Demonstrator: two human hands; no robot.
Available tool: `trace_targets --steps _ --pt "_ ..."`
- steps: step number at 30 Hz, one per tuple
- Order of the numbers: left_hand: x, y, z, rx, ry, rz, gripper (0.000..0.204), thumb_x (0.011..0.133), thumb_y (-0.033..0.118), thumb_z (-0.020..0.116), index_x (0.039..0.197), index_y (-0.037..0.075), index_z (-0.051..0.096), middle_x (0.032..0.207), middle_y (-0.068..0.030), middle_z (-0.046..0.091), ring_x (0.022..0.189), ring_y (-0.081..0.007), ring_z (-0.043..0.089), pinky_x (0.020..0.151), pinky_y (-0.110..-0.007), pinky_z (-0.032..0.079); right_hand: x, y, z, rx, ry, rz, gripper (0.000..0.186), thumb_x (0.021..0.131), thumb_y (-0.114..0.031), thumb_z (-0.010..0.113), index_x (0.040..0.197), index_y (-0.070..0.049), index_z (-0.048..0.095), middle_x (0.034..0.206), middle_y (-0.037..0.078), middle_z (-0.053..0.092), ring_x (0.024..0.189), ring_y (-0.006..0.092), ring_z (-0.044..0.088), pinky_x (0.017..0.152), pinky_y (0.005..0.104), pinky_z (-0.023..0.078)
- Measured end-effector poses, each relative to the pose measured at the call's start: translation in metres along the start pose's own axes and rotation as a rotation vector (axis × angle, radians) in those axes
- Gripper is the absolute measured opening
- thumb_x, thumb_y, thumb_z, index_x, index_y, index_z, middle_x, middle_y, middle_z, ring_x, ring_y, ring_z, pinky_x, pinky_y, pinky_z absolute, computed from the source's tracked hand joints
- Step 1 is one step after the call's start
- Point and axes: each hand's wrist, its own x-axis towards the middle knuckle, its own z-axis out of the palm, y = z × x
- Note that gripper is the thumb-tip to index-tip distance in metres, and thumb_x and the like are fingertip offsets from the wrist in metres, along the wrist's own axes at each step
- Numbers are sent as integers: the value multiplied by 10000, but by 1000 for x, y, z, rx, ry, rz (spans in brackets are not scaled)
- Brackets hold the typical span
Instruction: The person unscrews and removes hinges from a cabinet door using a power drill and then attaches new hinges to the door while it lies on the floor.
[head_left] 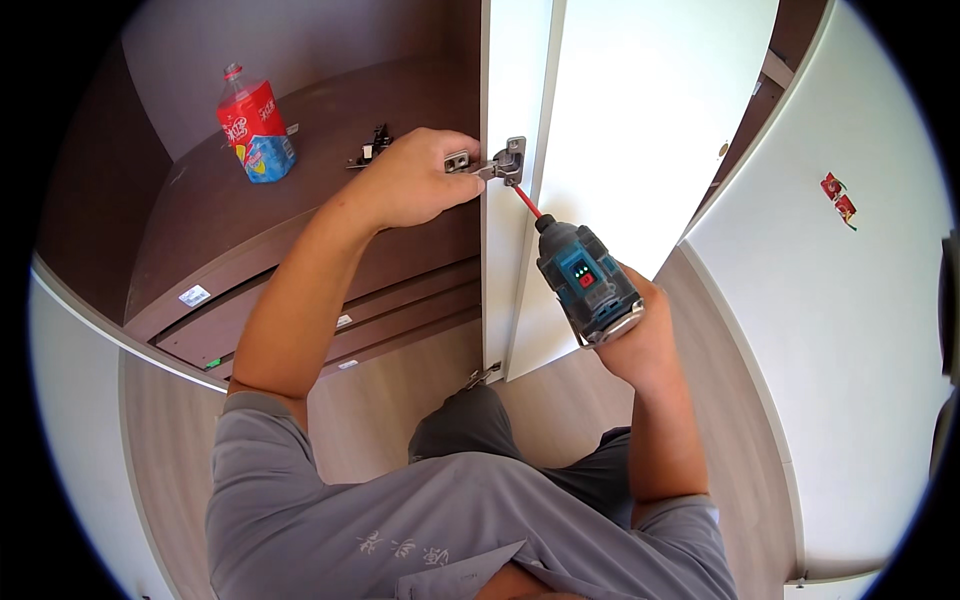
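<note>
The left hand [415, 180] curls its fingers around the arm of a metal hinge [500, 162] at the near edge of the white cabinet panel [510, 80], with the open brown shelf [330, 170] to its left and the white door [650, 110] close on the right. The right hand [640, 335] is wrapped shut around a blue cordless driver [585, 280]. Its long axis slants up and left, the red bit [526, 203] pointing into the hinge, in the narrow gap between panel and door.

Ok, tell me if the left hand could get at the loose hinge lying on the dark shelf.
Probably yes. The loose hinge lies just beside the left hand on the dark shelf, with nothing between them. But that hand is holding the door hinge and must let go first.
</note>
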Motion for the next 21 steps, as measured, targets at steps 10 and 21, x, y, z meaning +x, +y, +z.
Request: trace_targets --steps 10,21 --pt "1 1 -1 44 -15 17 374 894 196 737 1186 -34 696 884 -64 701 835 -148 627 800 -327 523 7 12 9 36 6 26 536 778 -60 793 1301 -16 684 1064 192 770 985 293 767 891 342 563" --pt "-75 -132 81 -1339 461 -423 97 970 94 566 1042 51 614 778 -7 546 636 -114 539 466 -236 404 -53 51 4 190 -94 35 274 791 -66 858 1009 -13 701 848 46 721 757 123 657 728 306 546"
